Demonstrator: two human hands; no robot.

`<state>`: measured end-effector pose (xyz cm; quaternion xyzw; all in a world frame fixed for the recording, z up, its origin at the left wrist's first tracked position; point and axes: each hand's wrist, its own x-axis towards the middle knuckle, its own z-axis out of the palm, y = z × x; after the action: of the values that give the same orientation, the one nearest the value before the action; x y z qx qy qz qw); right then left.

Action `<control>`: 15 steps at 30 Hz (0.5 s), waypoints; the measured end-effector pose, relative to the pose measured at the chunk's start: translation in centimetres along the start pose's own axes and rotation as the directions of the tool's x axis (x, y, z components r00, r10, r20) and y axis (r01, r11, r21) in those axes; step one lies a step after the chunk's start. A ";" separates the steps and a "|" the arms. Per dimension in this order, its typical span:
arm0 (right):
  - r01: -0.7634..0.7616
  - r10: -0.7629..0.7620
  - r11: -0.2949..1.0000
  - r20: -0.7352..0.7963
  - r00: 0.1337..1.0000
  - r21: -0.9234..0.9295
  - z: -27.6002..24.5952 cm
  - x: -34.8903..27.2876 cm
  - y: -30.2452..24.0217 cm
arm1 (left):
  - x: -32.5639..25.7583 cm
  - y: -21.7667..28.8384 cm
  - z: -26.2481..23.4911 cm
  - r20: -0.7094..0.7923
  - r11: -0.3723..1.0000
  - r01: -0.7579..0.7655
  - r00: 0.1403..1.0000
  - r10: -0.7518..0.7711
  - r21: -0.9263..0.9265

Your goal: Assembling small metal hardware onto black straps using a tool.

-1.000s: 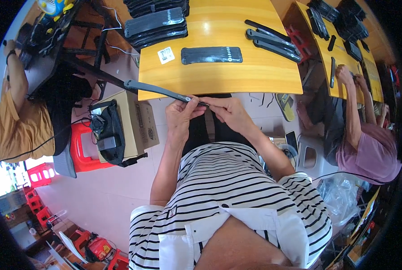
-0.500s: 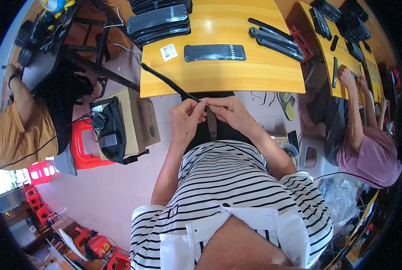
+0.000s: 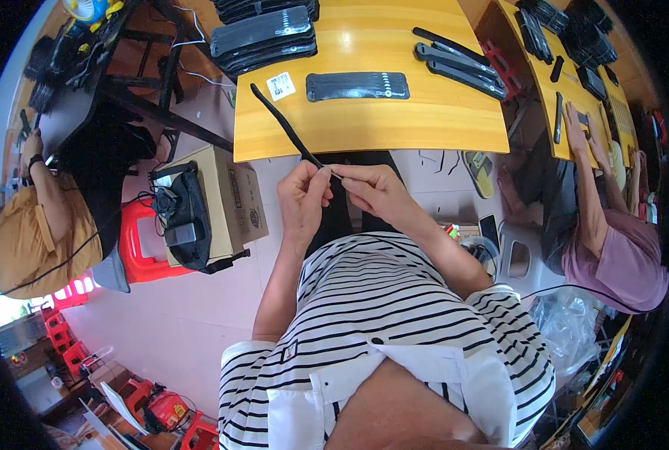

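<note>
A long, thin black strap (image 3: pixel 280 120) slants up and to the left from my hands, its far end over the table's front edge. My left hand (image 3: pixel 303 196) is closed on the strap near its lower end, thumb against fingers. Right beside it, the fingertips of my right hand (image 3: pixel 383 195) pinch at that same end; the tip itself is hidden between the fingers. Both hands are in front of the wooden table (image 3: pixel 372 135), just short of its edge. A flat black pack of strips (image 3: pixel 357 86) lies on the table, with a white label (image 3: pixel 280 86) to its left.
Stacked black packs (image 3: pixel 263 43) stand at the table's back left, and loose black strips (image 3: pixel 460 67) lie at the right. A cardboard box (image 3: pixel 237 195) with a black bag (image 3: pixel 188 217) is on my left. Co-workers sit on both sides. A slipper (image 3: pixel 478 176) lies on the floor.
The strap has swung more upright, its far end moving right and up. My hands have shifted slightly left. The co-worker at right has spread both hands on their table.
</note>
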<state>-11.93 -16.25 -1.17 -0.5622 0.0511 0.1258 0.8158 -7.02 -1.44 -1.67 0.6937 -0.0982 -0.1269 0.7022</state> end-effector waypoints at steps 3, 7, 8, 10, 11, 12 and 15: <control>0.126 -0.134 0.955 -0.011 0.991 -0.268 -0.4 0.0 -0.7 | 0.1 0.1 -0.8 0.001 0.982 0.094 0.995 -0.095 -0.165; 0.247 -0.253 0.778 0.073 0.965 -0.578 -0.5 0.5 -1.5 | -0.4 0.9 -1.0 0.051 0.986 0.103 0.994 -0.097 -0.134; 0.247 -0.255 0.777 0.070 0.964 -0.578 -0.5 0.7 -1.5 | -0.7 1.3 -1.0 0.095 0.985 0.115 0.990 -0.103 -0.130; 0.359 -0.270 0.780 0.240 0.932 -0.513 -0.5 1.3 -1.2 | -1.0 2.0 -1.0 0.156 0.986 0.112 0.983 -0.093 -0.123; 0.361 -0.272 0.779 0.241 0.931 -0.513 -0.4 1.2 -1.4 | -1.2 2.3 -1.2 0.156 0.986 0.110 0.984 -0.090 -0.123; 0.379 -0.277 0.791 0.272 0.922 -0.480 -0.2 1.1 -1.6 | -1.4 2.7 -1.4 0.188 0.989 0.115 0.977 -0.095 -0.097; 0.452 -0.299 0.759 0.365 0.882 -0.469 -0.1 0.9 -2.2 | -2.1 3.3 -1.7 0.230 0.990 0.121 0.968 -0.101 -0.071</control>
<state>-10.51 -16.95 0.58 -0.7453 -0.2121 0.0419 0.6306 -8.38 0.83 1.68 0.6490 -0.1328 -0.2479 0.7069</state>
